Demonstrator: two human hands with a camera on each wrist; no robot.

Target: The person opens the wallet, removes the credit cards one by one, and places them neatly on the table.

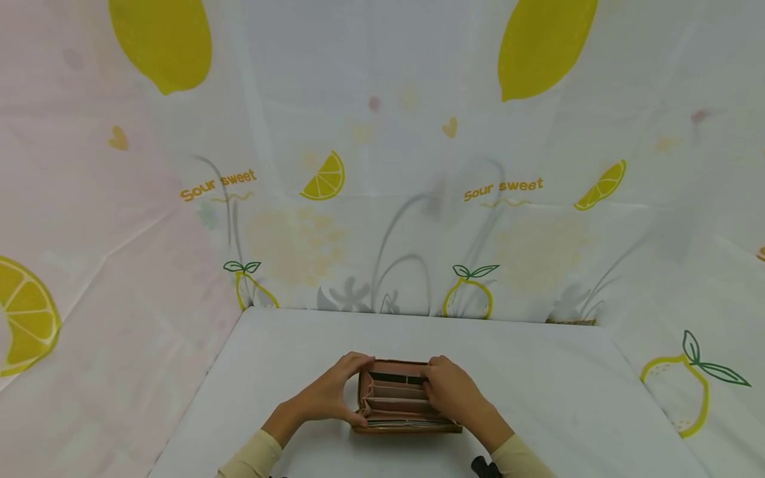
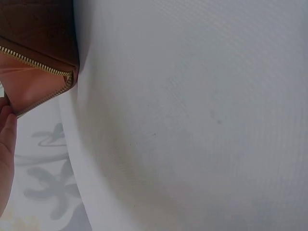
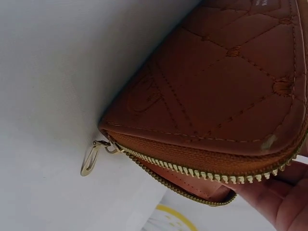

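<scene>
A brown zip-around wallet (image 1: 397,403) stands unzipped and spread wide, its pink-lined compartments facing up. Dark strips (image 1: 387,378) show along the far inner panel, and thin light edges (image 1: 406,423) line the near one. My left hand (image 1: 325,396) grips the left end, thumb on the near side and fingertips on the far edge. At the far right corner, my right hand (image 1: 455,388) holds the far panel, fingers curled over it and partly hiding the inside. Quilted stitching covers the outside of the wallet (image 3: 216,82) in the right wrist view, where a gold zipper pull (image 3: 90,159) hangs at the corner.
The wallet is on a white table (image 1: 287,352). Behind it hangs a cloth backdrop (image 1: 382,252) with printed lemons, and similar cloth flanks both sides. A small black object (image 1: 485,467) sits by the right sleeve (image 1: 520,458).
</scene>
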